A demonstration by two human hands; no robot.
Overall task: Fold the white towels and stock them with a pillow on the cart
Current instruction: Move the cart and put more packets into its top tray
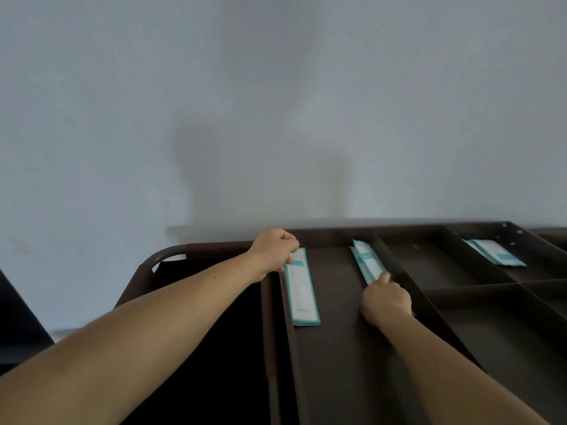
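Overall: both bare arms reach forward over the dark brown cart (337,363), whose top is a tray split by dividers into compartments.
Left hand (274,251): at the far left corner of the long left compartment; its fingers are curled in and pinch the far end of a white-and-teal packet stack (301,289).
That stack: lies flat along the compartment's left wall, reaching from the far edge toward the near side.
Right hand (386,302): at the right side of the same compartment, fingers curled, thumb pressed on a second packet bundle (366,260).
Second bundle: leans tilted against the divider (408,280), its far end raised.
Third packets (495,253): lie in the far right compartment, well apart from both hands.
Other compartments: bare dark floor.
Cart handle (159,259): curves round the far left corner.
Wall (276,102): plain pale grey, behind the cart.
Towels and pillow: out of view; cannot tell where they are.
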